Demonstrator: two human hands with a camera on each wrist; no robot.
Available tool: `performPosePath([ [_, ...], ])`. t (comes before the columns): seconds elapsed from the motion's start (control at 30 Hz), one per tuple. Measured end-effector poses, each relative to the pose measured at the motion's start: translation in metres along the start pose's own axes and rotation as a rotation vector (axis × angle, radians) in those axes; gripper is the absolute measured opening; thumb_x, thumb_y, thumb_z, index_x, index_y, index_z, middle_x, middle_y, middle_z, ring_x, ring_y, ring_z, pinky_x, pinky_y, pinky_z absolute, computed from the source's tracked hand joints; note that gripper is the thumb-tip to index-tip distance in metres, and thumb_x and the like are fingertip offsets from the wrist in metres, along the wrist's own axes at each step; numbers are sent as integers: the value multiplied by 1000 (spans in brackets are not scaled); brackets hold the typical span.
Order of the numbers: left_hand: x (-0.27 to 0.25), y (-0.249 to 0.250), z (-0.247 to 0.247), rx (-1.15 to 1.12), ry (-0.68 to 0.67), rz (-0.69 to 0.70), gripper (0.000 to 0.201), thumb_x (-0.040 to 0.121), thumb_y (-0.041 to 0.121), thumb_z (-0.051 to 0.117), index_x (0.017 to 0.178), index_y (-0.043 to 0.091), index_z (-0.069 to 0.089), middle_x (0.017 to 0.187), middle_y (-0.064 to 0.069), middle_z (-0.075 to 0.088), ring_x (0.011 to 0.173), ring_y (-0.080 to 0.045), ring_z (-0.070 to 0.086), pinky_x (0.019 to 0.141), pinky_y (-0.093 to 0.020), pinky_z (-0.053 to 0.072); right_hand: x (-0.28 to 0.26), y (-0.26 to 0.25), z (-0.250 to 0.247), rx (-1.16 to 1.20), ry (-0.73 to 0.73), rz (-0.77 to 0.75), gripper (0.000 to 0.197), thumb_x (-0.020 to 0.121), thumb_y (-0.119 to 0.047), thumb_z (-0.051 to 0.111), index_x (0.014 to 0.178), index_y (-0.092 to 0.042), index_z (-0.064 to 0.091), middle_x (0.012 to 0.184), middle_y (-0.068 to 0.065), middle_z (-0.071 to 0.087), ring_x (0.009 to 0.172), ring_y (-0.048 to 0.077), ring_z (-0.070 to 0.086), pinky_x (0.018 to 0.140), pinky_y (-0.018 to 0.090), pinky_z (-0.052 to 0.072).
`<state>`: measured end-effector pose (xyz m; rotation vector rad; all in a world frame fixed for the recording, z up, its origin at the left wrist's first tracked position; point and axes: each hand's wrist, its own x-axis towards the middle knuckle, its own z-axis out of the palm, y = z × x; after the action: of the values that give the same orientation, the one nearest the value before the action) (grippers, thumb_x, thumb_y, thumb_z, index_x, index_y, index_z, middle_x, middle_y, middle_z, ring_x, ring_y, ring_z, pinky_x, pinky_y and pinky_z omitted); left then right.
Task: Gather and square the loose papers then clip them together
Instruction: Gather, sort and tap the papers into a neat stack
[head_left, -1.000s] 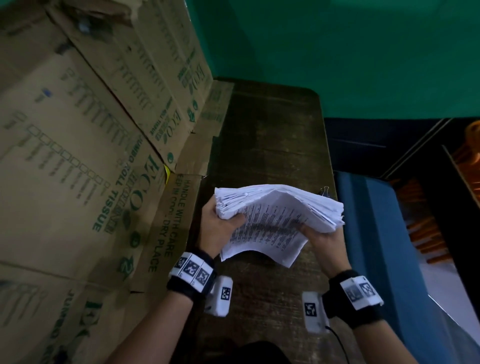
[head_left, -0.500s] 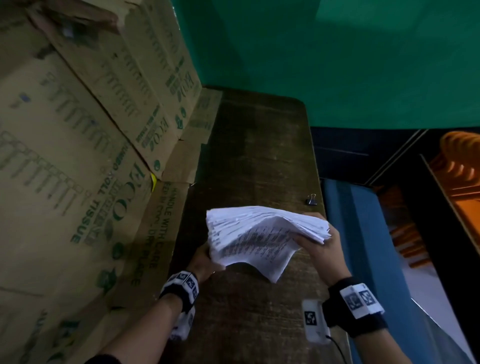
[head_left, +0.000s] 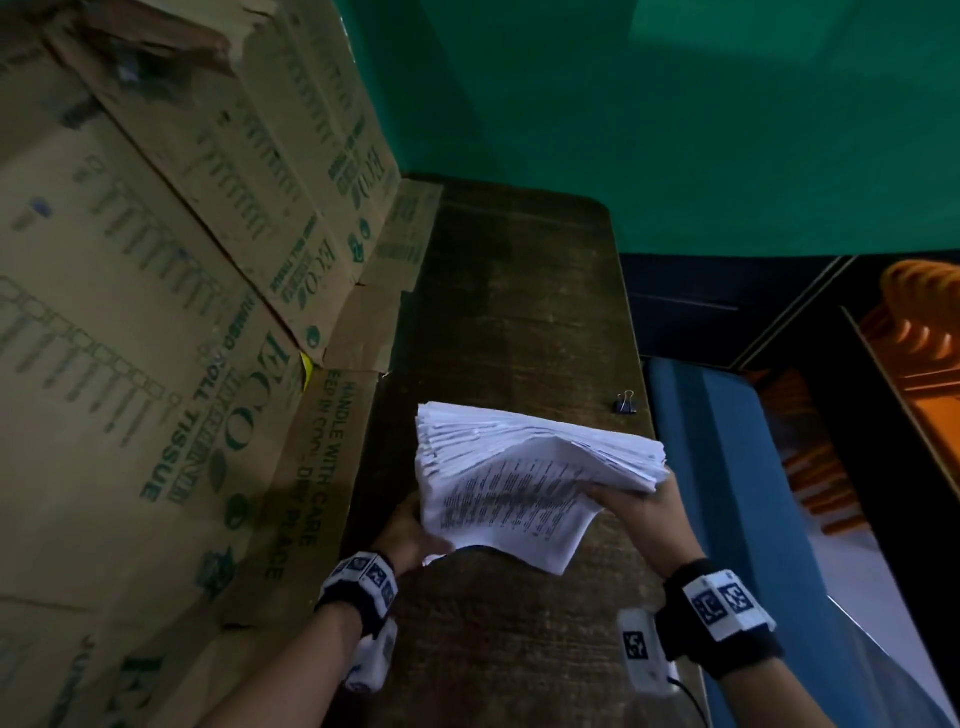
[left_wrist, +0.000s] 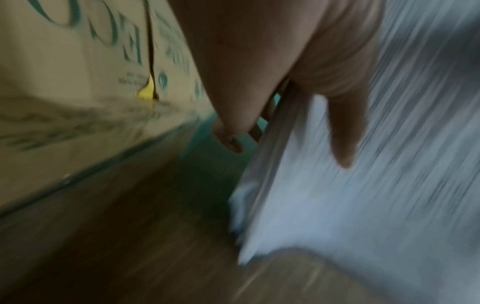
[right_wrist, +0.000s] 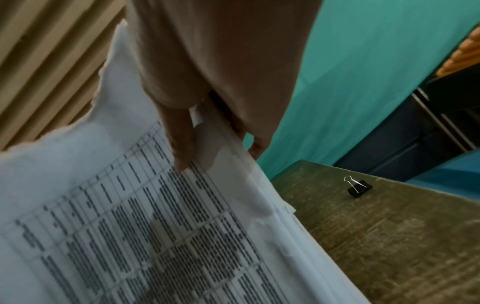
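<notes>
A thick stack of printed white papers (head_left: 524, 478) is held on edge above the dark wooden table (head_left: 519, 291), its sheets uneven. My left hand (head_left: 410, 530) grips the stack's left side, thumb on the printed face (left_wrist: 342, 131) and fingers behind. My right hand (head_left: 639, 509) grips the right side the same way, thumb on the printed page (right_wrist: 182, 142). A small black binder clip (head_left: 627, 403) lies on the table near its right edge, beyond the stack; the right wrist view shows the clip (right_wrist: 359, 188) too.
Large cardboard boxes (head_left: 171, 322) printed in green lean along the table's left side. A green wall (head_left: 675, 114) stands behind. To the right of the table lie a blue surface (head_left: 727, 493) and stacked orange chairs (head_left: 919, 322).
The stack has come down toward the table and tilted more upright. My left hand has slid lower on its left side. The clip has come into plain sight.
</notes>
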<state>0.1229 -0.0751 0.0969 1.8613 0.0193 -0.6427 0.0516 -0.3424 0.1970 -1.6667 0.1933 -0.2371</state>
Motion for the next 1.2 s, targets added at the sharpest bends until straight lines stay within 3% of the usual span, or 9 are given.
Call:
performPosePath([
  [0.13, -15, 40, -10, -155, 73, 312, 77, 54, 8, 89, 122, 8, 52, 104, 9, 67, 103, -3, 64, 82, -19, 54, 1, -2, -8, 66, -65, 3, 48, 71, 5, 77, 116, -3, 61, 109, 7, 72, 99, 18, 69, 79, 31, 57],
  [0.3, -27, 90, -13, -215, 212, 581, 55, 61, 9, 69, 111, -9, 53, 93, 8, 70, 89, 6, 64, 75, -13, 51, 7, -2, 0, 41, -57, 13, 52, 65, 4, 58, 113, -17, 62, 103, -4, 73, 96, 12, 68, 76, 26, 55],
  [0.4, -34, 103, -3, -222, 299, 499, 41, 66, -2, 65, 105, 6, 59, 87, 3, 66, 77, -1, 64, 65, -17, 52, 11, -3, 10, 27, 20, 12, 51, 65, 2, 56, 116, -3, 61, 100, -3, 71, 92, 10, 68, 74, 29, 54],
  [0.53, -42, 109, 0, -308, 360, 465, 42, 69, -14, 67, 97, 17, 61, 87, 4, 68, 79, -3, 65, 65, -15, 51, 9, -9, 13, 57, 84, -39, 41, 70, 5, 58, 111, 4, 62, 95, -2, 73, 90, 18, 68, 77, 37, 56],
  [0.63, -46, 101, -6, -309, 318, 487, 46, 66, -17, 67, 101, 12, 60, 89, 3, 67, 81, -1, 65, 68, -15, 52, 2, -8, 7, 43, 38, -35, 44, 70, 8, 58, 114, 5, 59, 104, 11, 70, 96, 24, 67, 82, 39, 56],
  [0.83, -38, 81, -9, -204, 278, 561, 48, 61, 0, 62, 105, -15, 48, 89, -16, 62, 83, -6, 63, 69, -21, 52, -9, 3, 1, 23, 25, 51, 53, 64, 8, 50, 115, -2, 58, 103, 4, 68, 94, 11, 65, 80, 29, 53],
  [0.97, -32, 90, 10, -144, 304, 551, 37, 68, 9, 56, 93, -18, 52, 71, 3, 52, 62, 6, 56, 58, -7, 42, -8, 5, 22, -61, -1, 71, 40, 73, 0, 47, 102, -25, 59, 96, -8, 62, 83, -10, 61, 74, 19, 51],
  [1.07, -14, 110, 5, -227, 328, 404, 34, 72, -7, 59, 104, -8, 50, 83, -6, 59, 61, 5, 59, 52, -11, 47, 13, 0, 18, -37, 73, 62, 36, 76, 5, 50, 108, -11, 56, 97, 4, 63, 87, 5, 63, 71, 24, 54],
  [1.2, 35, 93, -12, -260, 159, 154, 58, 69, 7, 68, 124, 10, 48, 117, -12, 64, 102, -22, 65, 80, -38, 56, 40, 25, -8, 15, 24, 231, 45, 80, 8, 60, 114, -21, 55, 114, 12, 66, 103, 28, 66, 85, 44, 55],
])
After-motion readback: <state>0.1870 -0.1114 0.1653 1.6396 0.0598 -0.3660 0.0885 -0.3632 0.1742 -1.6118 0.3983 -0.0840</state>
